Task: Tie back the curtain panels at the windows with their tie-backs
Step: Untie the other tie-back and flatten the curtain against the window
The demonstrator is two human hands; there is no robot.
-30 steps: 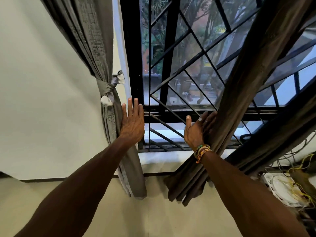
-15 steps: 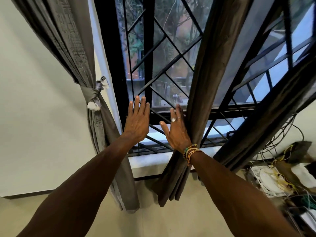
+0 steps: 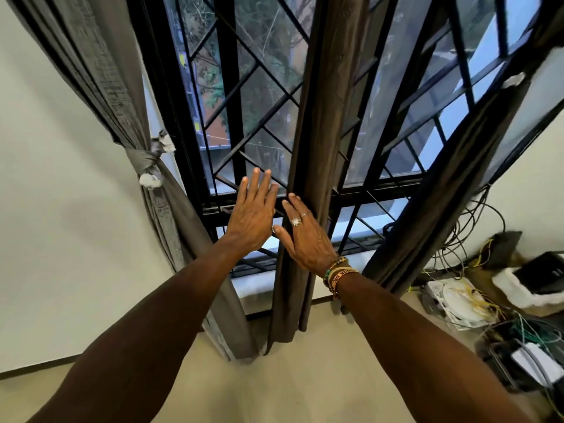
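Two hands reach forward on bare, outstretched arms that enter from 7 and 5 o'clock and meet just above the middle of the view. The left hand (image 3: 251,218) is flat, its fingers straight and pressed together, pointing to 12 o'clock. It holds nothing, and I cannot tell whether it touches the bars behind it. The right hand (image 3: 305,236), just beside it at 3 o'clock, lies flat on the brown curtain panel (image 3: 320,117). Its fingers are straight and slightly spread along the panel's left fold, with the thumb out toward the left hand. It presses the cloth and does not pinch it. Two rings (image 3: 295,221) show on its fingers, and a stack of beaded bracelets (image 3: 337,271) circles the wrist.

Three curtain panels hang here. The brown one drops straight down the middle from 12 o'clock to the floor (image 3: 290,377) and hangs loose, with no tie round it. At 10 o'clock the grey curtain panel (image 3: 100,71) is gathered against the pale wall (image 3: 61,209), cinched by one grey tie-back (image 3: 143,161) with a knot and frayed pale ends. At 2 o'clock a third, dark curtain panel (image 3: 457,178) slants across the frame.

A tangle of cables (image 3: 457,300) and boxes lies on the floor at 4 o'clock. Behind the panels stands the black window grille (image 3: 244,87) of diagonal bars, with trees beyond the glass.
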